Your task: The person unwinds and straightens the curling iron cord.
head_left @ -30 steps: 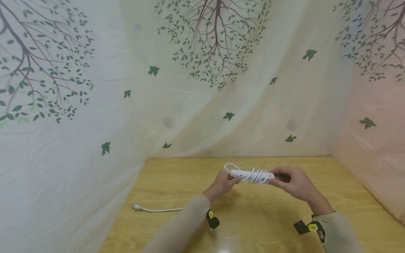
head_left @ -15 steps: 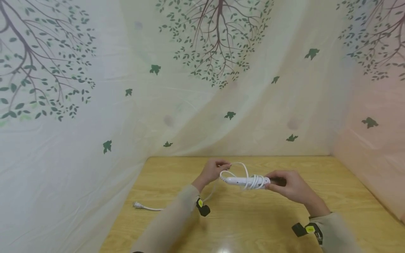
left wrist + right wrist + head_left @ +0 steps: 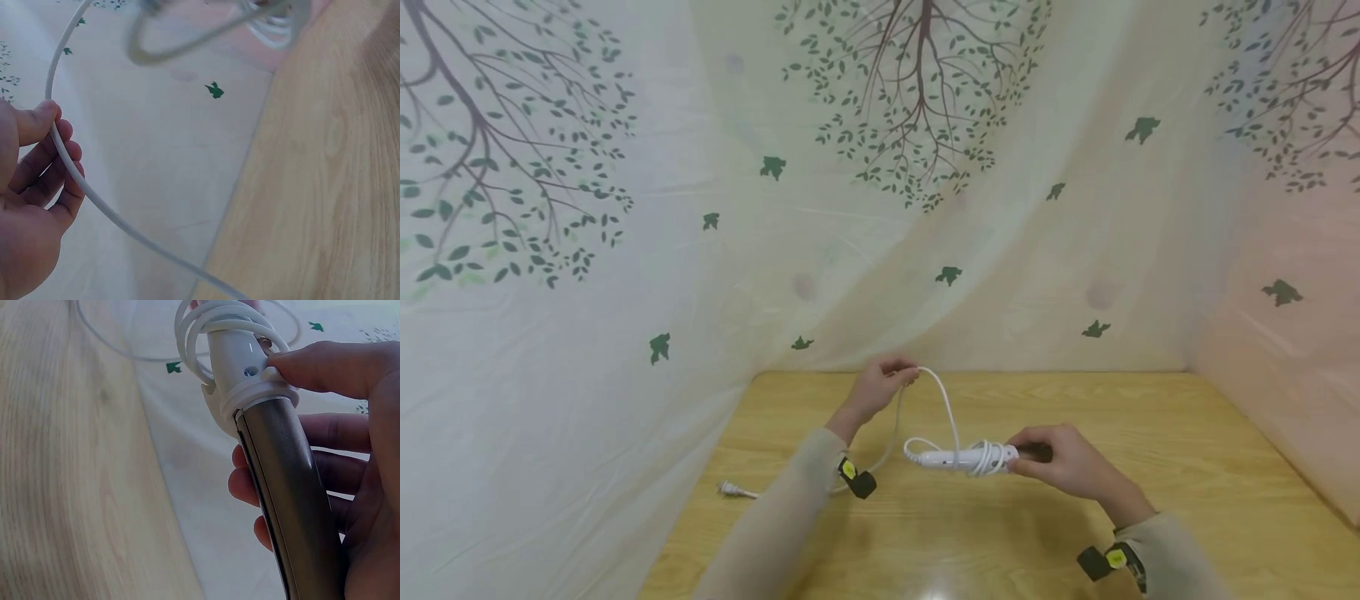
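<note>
Above the table [image 3: 1187,433], right hand [image 3: 1063,462] grips the dark barrel of the curling iron [image 3: 970,457], held level near the table's middle, several cord turns on its white handle. Left hand [image 3: 880,385], raised toward the table's far edge, pinches the cord [image 3: 946,406]. Judged part-wound: a long loop and the plug [image 3: 725,489] near the table's left edge remain loose.

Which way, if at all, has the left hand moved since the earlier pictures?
Yes: the left hand, pinching the white cord, has moved from the curling iron toward the table's far edge.
</note>
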`<act>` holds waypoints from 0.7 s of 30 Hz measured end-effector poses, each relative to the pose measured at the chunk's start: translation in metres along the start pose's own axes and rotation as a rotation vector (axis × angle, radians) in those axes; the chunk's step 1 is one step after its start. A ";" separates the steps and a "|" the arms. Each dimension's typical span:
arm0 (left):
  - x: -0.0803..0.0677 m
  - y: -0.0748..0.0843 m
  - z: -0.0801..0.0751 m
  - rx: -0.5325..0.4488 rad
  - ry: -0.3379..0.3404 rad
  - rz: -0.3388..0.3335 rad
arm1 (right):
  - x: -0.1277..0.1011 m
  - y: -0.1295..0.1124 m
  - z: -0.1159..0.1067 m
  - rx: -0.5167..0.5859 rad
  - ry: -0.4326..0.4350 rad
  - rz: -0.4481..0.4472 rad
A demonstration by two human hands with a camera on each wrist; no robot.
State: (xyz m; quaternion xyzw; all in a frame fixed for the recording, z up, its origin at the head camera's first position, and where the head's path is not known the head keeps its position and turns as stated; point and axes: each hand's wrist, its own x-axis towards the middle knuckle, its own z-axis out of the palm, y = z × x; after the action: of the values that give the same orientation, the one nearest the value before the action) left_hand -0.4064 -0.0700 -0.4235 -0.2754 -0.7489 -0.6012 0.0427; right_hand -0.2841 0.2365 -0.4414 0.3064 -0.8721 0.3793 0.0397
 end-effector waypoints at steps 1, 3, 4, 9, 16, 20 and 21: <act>-0.001 0.003 -0.003 -0.013 0.006 0.013 | 0.000 0.001 0.002 -0.006 -0.002 0.006; -0.004 0.008 -0.008 -0.028 0.018 0.028 | 0.002 0.004 0.004 -0.020 0.001 0.017; -0.006 0.012 -0.010 -0.034 0.020 0.033 | 0.002 0.006 0.004 -0.028 0.005 0.023; -0.017 0.025 -0.020 -0.064 0.007 0.057 | 0.003 0.017 0.004 -0.086 0.036 0.055; -0.039 0.036 -0.035 -0.087 -0.042 0.131 | 0.002 0.029 -0.002 -0.154 0.103 0.122; -0.055 0.043 -0.046 -0.060 -0.066 0.173 | 0.003 0.032 -0.007 -0.162 0.107 0.175; -0.059 0.044 -0.048 -0.055 -0.077 0.181 | 0.003 0.032 -0.009 -0.161 0.110 0.187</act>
State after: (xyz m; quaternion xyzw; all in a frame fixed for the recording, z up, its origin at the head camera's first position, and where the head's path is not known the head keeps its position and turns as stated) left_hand -0.3494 -0.1298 -0.3953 -0.3660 -0.7053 -0.6040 0.0605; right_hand -0.3064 0.2577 -0.4544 0.1986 -0.9209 0.3265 0.0764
